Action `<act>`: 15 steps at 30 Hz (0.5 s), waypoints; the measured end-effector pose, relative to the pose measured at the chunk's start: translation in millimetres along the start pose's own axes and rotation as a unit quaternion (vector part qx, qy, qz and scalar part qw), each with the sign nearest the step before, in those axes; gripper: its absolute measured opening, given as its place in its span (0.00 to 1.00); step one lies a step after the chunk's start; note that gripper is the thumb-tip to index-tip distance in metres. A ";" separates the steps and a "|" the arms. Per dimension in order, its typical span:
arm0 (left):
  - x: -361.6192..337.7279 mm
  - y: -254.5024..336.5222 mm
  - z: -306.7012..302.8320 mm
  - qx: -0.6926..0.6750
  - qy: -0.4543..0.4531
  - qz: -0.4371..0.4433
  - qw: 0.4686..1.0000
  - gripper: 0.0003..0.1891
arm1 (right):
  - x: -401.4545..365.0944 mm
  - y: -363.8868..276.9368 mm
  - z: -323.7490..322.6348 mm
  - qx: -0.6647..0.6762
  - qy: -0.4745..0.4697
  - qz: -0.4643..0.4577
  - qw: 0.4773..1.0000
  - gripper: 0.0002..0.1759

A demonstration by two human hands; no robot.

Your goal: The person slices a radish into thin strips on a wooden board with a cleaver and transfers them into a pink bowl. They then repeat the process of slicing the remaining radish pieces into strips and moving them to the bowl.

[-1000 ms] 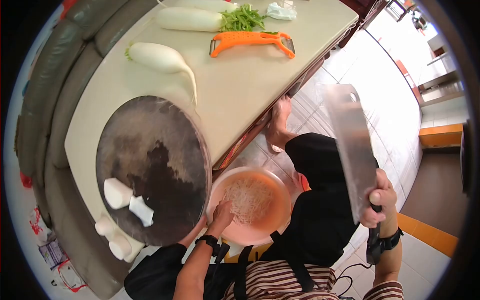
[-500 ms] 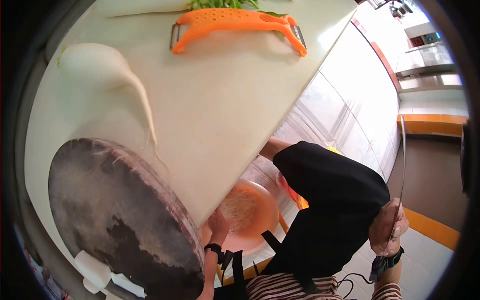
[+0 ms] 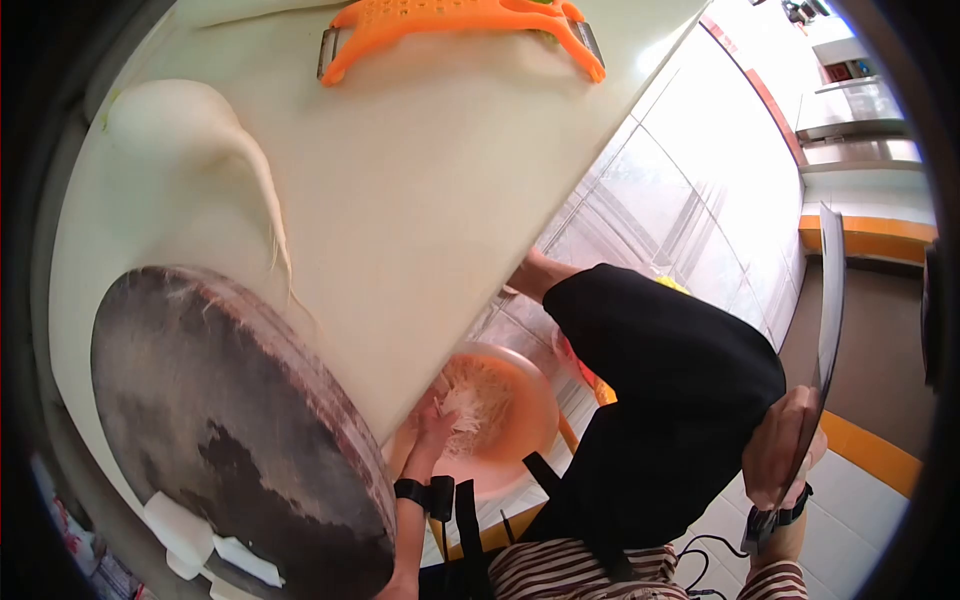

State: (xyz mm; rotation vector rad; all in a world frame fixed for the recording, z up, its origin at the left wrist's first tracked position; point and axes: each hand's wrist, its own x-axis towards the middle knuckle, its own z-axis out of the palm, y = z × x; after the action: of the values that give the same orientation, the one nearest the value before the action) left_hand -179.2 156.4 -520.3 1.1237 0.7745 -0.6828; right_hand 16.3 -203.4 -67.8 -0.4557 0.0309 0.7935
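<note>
My left hand (image 3: 430, 424) reaches into the orange bowl (image 3: 537, 408) below the table edge. Its fingers look apart, over a heap of pale shredded radish (image 3: 483, 400); the table edge partly hides them. Away from the table on the right, my right hand (image 3: 780, 445) is closed on a cleaver (image 3: 831, 290), its blade pointing up and seen almost edge-on. A round dark chopping block (image 3: 240, 430) lies on the white table, with cut white radish pieces (image 3: 180, 530) at its near edge. Beyond it rests a whole white radish (image 3: 175, 120) with a long thin root.
An orange peeler (image 3: 455, 18) lies at the far side of the white table (image 3: 430, 190), near another long white vegetable (image 3: 250, 8). My black-trousered leg (image 3: 660, 350) is bent between the bowl and my right hand. Tiled floor (image 3: 650, 190) shows beyond the table edge.
My left hand has moved further into the bowl, with more pale shreds visible beside its fingers. The cleaver in my right hand has turned, showing more of its blade. The view has shifted slightly.
</note>
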 end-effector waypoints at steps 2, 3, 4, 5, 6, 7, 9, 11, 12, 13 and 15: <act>-30.4 34.0 3.1 -0.102 -0.045 -0.051 0.992 0.18 | -4.8 3.9 8.2 0.038 0.125 -0.045 0.990 0.10; -45.1 52.4 7.0 -0.098 -0.039 -0.050 0.993 0.18 | -7.0 2.2 2.3 0.044 0.121 -0.045 0.991 0.10; -59.1 69.8 10.8 -0.103 -0.054 -0.055 0.992 0.17 | -6.9 -3.5 -8.6 -0.014 0.068 -0.025 0.997 0.09; -69.2 82.7 12.4 -0.108 -0.069 -0.058 0.990 0.17 | -6.3 -7.5 -15.9 -0.072 0.013 -0.006 0.997 0.08; -75.7 89.6 10.6 -0.104 -0.064 -0.057 0.991 0.17 | -4.1 -5.0 -15.9 -0.045 -0.029 0.002 0.999 0.09; -82.3 94.4 8.3 -0.082 -0.057 -0.076 0.992 0.16 | -2.7 -0.9 -13.6 -0.041 -0.033 0.000 0.999 0.09; -98.1 102.7 7.5 -0.059 -0.043 -0.093 0.993 0.16 | 3.2 7.1 -5.8 0.036 -0.054 -0.045 0.997 0.30; -116.8 111.6 11.2 -0.128 -0.081 -0.067 0.986 0.18 | 9.4 5.9 -1.8 0.071 -0.074 -0.020 0.995 0.29; -127.2 119.0 14.0 -0.126 -0.075 -0.065 0.987 0.18 | 7.8 4.9 -2.3 0.047 -0.065 -0.017 0.997 0.29; -138.2 126.6 18.5 -0.117 -0.070 -0.067 0.988 0.20 | 6.6 3.5 -3.1 0.022 -0.056 -0.013 0.998 0.29; -155.1 133.7 23.5 -0.108 -0.064 -0.066 0.990 0.22 | 12.3 4.2 -2.8 0.019 -0.079 -0.008 0.997 0.29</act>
State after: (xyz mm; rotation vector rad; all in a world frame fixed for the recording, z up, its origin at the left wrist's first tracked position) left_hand -154.5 186.9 -317.9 0.8293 0.7968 -0.7554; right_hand 22.5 -193.6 -74.3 -0.3556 -0.1048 0.8093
